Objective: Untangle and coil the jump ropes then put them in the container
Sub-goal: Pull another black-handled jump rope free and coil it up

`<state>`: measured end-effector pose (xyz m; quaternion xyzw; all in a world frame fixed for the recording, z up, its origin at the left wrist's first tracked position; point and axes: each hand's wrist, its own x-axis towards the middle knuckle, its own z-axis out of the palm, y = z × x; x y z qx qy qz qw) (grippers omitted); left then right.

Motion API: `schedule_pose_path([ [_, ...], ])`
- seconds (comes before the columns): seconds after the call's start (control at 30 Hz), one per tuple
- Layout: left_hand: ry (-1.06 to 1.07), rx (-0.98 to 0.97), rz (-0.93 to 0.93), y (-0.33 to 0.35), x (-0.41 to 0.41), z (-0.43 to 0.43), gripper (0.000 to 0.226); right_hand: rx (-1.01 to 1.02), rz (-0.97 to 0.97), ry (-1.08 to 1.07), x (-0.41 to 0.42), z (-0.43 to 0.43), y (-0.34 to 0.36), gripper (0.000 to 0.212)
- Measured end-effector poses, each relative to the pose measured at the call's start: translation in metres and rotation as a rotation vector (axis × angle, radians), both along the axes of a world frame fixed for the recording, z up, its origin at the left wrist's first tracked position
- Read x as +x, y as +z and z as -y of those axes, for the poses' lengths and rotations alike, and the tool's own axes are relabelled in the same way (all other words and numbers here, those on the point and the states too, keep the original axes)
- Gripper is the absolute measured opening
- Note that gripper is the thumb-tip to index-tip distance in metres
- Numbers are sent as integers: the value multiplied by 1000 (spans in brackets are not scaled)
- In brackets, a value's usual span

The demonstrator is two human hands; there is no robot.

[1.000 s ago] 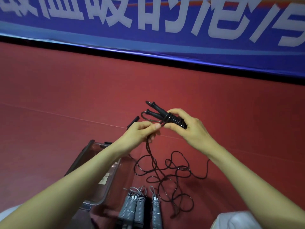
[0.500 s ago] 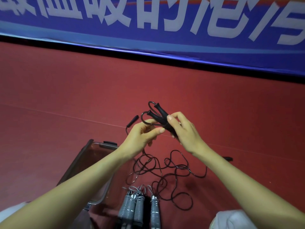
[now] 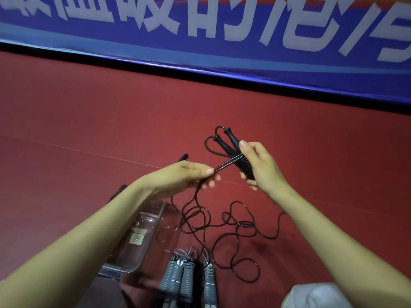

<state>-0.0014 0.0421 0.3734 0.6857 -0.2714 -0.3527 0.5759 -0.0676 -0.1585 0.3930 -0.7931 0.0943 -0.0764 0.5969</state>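
Black rope handles (image 3: 231, 147) in right hand (image 3: 260, 167), cord (image 3: 224, 166) pinched by left hand (image 3: 189, 177)

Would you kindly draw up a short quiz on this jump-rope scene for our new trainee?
1. True or false: the right hand grips two black handles together.
2. The left hand pinches: A) a grey handle, B) the black cord, C) the container's rim.
3. Fill in: the rest of that cord lies in loose loops on the ___ floor.
Key: 1 true; 2 B; 3 red.
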Motion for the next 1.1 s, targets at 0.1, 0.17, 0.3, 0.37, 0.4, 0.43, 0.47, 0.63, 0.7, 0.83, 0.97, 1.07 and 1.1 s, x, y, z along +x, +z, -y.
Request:
schedule_pose_path([
  [0.1, 10, -16, 85, 3, -3, -1, 15, 53, -8, 21, 0, 2, 3, 35],
  [0.17, 35, 12, 228, 2, -7, -3, 22, 117, -21, 83, -3, -2, 7, 37],
  [0.3, 161, 53, 498, -5, -5, -11, 47, 165, -116, 412, -18, -8, 19, 41],
  [0.37, 159, 55, 604, 3, 0, -17, 17, 110, -218, 576, -24, -10, 21, 41],
  [0.4, 151, 68, 689, 7, 3, -19, 18, 87, -271, 635, -26, -11, 21, 42],
  [0.43, 126, 86, 760, 10, 5, -20, 19, 59, -319, 678, -27, -12, 21, 43],
  [0.47, 93, 110, 805, 11, 6, -20, 18, 17, -363, 709, -28, -15, 21, 45],
  [0.63, -53, 301, 875, 11, 5, -13, 27, -712, -430, 726, -28, -23, 10, 53],
  [0.7, 28, 380, 1013, 11, -1, -7, 26, -908, -403, 605, -24, -24, 5, 58],
  [0.83, 224, 308, 1096, 2, -25, 13, 24, -1349, -179, 311, -11, -19, -7, 64],
  [0.97, 410, 3, 223, 7, -40, 30, 20, -1402, 18, 85, -9, -2, -7, 57],
  [1.07, 258, -127, -405, 13, -40, 31, 23, -1348, 172, -10, -8, 1, -7, 55],
  [1.1, 200, -136, -473, 13, -39, 28, 23, -1316, 233, -28, -7, 3, -9, 52],
])
